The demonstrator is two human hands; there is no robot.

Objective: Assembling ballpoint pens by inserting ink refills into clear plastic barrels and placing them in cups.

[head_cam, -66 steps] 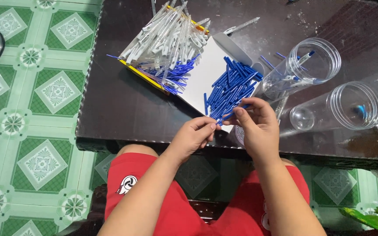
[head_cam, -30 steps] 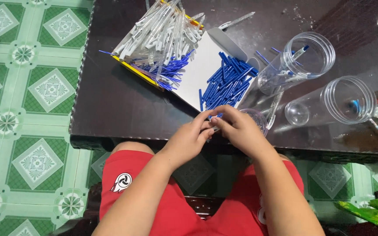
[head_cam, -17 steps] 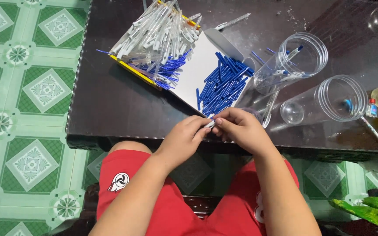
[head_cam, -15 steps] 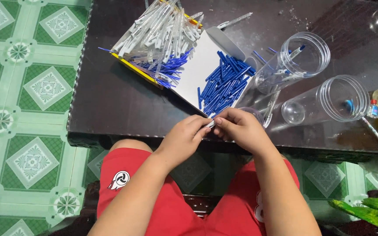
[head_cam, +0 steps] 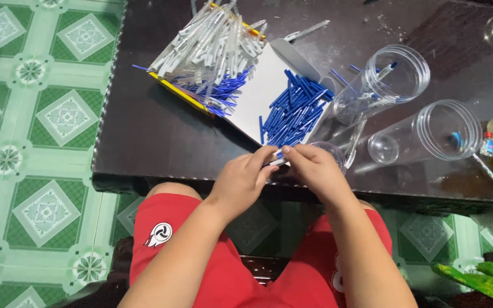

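Slim white plastic pen barrel (head_cam: 277,162) pinched between both hands' fingertips, left (head_cam: 241,181) and right (head_cam: 314,170), beside loose blue caps (head_cam: 294,109)

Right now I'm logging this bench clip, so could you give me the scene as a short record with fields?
Left hand: pinching a small white pen part at the table's near edge
Right hand: meeting the left hand on the same part
Table: dark, glossy
Tray: white sheet holding loose blue pieces
Pile: white pen barrels
Jars: two clear, lying on their sides
Floor: green patterned tiles
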